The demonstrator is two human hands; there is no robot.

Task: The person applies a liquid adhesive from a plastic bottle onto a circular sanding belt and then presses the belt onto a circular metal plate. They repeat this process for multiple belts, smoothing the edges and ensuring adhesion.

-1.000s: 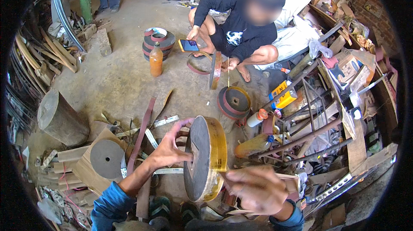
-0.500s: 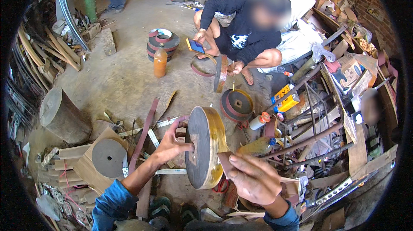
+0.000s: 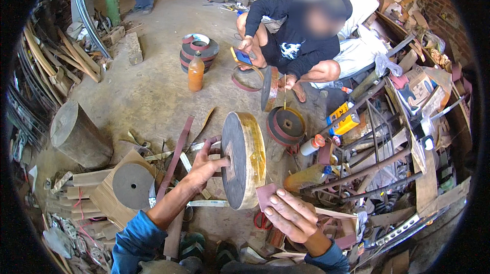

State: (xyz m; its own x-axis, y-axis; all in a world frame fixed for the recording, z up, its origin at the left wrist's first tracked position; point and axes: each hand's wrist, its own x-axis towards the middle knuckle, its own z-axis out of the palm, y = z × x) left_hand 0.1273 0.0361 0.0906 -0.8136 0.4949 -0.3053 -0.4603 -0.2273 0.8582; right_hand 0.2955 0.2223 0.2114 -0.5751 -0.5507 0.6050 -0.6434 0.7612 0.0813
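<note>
The person's left hand (image 3: 203, 168) holds up a big round wheel (image 3: 243, 164) by its middle, above the floor (image 3: 148, 90). The right hand (image 3: 293, 217) pinches a flat reddish-brown piece (image 3: 265, 195) just beside the low end of the wheel's rim (image 3: 256, 154).

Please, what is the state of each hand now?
Left hand: holding the thick grey disc.
Right hand: holding a small reddish-brown piece.

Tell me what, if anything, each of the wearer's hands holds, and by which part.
Left hand: the amber-rimmed wheel, at the centre of its grey face. Right hand: a flat reddish-brown piece, by its right edge.
</note>
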